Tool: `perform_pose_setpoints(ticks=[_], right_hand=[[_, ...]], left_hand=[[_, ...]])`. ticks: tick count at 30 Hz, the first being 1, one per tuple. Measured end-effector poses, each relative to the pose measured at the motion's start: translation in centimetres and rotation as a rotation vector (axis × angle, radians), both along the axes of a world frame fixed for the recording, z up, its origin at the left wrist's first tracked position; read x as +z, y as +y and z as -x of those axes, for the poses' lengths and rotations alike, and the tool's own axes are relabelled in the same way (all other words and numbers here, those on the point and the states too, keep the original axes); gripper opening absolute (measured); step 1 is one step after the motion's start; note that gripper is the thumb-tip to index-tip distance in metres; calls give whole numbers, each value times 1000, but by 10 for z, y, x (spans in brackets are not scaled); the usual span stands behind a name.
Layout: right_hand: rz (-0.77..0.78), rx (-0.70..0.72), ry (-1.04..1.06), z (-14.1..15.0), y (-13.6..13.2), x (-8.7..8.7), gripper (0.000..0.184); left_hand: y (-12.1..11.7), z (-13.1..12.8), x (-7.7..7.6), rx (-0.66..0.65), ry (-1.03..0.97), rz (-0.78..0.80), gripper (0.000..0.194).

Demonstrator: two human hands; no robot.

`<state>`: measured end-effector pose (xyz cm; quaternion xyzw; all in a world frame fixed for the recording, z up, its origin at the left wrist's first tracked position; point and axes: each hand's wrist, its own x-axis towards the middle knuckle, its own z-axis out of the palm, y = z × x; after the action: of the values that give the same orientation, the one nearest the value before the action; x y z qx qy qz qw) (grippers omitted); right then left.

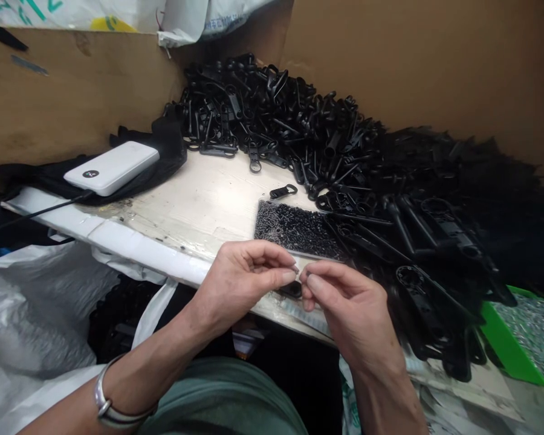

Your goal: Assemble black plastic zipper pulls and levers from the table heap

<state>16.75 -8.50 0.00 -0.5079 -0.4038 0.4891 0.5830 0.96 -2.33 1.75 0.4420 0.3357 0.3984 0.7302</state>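
Note:
My left hand (249, 272) is closed in a pinch, thumb against forefinger, on a tiny piece too small to name. Close beside it, my right hand (344, 290) also pinches, and a small dark bit barely shows at its fingertips. Under the fingertips a black plastic part (292, 289) lies at the table's front edge, partly covered by the hands. Just beyond them sits a shallow clear tray (255, 223) holding many tiny dark and metallic pieces. A single black plastic part with a ring end (283, 191) lies behind the tray.
A large heap of black plastic parts (272, 115) covers the back and right of the table (208, 187). At left a white power bank (113, 167) with a cable rests on black cloth. A green bin (510, 344) of small metal pieces stands at right; a white sack (40, 308) hangs lower left.

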Motion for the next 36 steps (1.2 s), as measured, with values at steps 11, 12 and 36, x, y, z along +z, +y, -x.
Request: perform_pose_setpoints(ticks=[11, 12, 36], right_hand=[[-31, -145, -205, 9, -5, 6, 16], [-38, -156, -234, 10, -5, 8, 15], [-141, -149, -795, 14, -10, 14, 14]], left_hand=[[-1, -2, -2, 6, 50, -61, 12], [-1, -2, -3, 11, 68, -78, 12], [-6, 3, -5, 102, 480, -813, 15]])
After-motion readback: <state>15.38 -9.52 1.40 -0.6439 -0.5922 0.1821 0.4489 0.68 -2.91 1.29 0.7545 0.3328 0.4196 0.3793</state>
